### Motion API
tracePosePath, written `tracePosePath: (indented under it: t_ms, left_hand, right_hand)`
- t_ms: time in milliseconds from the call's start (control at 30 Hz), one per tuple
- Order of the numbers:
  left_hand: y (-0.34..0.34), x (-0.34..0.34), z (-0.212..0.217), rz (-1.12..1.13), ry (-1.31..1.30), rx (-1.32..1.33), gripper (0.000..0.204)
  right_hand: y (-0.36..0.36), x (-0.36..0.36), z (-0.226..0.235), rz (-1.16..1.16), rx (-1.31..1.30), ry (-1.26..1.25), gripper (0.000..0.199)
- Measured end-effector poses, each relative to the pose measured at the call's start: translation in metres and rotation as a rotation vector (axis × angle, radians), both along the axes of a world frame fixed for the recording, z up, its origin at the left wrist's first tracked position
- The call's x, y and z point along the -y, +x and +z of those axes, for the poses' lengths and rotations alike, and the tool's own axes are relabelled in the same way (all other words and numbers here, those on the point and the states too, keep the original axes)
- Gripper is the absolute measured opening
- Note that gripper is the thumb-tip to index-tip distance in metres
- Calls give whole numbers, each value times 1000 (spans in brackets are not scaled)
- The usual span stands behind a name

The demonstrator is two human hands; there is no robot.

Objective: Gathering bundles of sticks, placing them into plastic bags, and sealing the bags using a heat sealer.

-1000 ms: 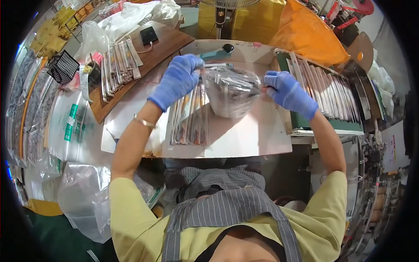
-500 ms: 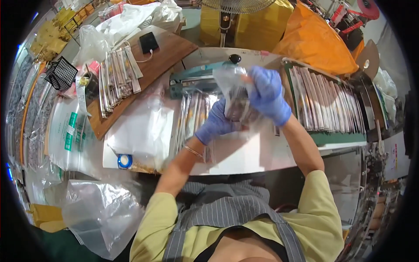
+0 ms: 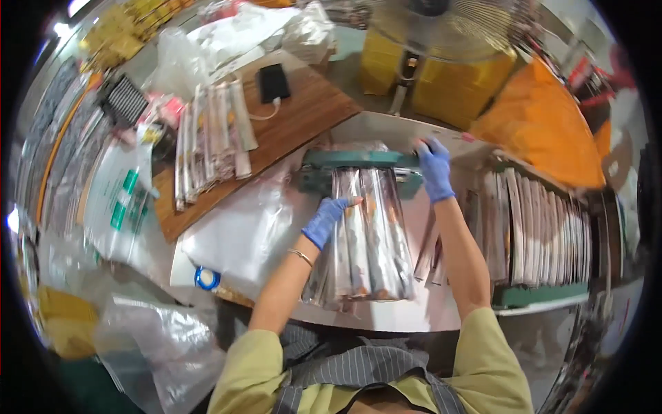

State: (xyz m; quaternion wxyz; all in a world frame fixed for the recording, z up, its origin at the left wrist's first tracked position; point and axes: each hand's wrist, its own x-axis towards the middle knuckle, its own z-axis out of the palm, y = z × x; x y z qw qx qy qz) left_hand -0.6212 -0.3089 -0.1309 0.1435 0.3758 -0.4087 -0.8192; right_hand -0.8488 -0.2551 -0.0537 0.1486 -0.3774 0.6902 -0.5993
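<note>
A clear plastic bag (image 3: 376,241) of long flat packets lies on the white table, its far end under the lever arm (image 3: 358,160) of a green bag sealer. My left hand (image 3: 327,219), in a blue-violet glove, grips the bag's left side with the thumb across its top. My right hand (image 3: 436,172), gloved alike, is closed round the right end of the sealer's lever; the knob there is hidden by my fingers. More long packets (image 3: 317,283) lie partly under the bag's left side.
A green tray (image 3: 541,295) of upright packets stands at right. On a brown board (image 3: 303,103) at left lie stacked packets (image 3: 215,131) and a black phone (image 3: 274,83) with a cable. Plastic sheets (image 3: 234,221) and a blue tape roll (image 3: 207,277) are nearer. A fan (image 3: 441,31) stands beyond.
The bag, held up between both hands before, now lies flat with its end at the sealer. My right hand has let go of it and taken the lever, which has come down.
</note>
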Motion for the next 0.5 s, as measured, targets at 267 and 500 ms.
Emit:
tracePosePath:
  t_ms: [267, 500]
  left_hand:
    - [100, 24, 22, 750, -599, 97, 37]
    - [116, 49, 43, 1057, -189, -21, 31]
  right_hand:
    - [-15, -13, -80, -56, 303, -321, 15]
    - [-10, -9, -80, -13, 353, -325, 21]
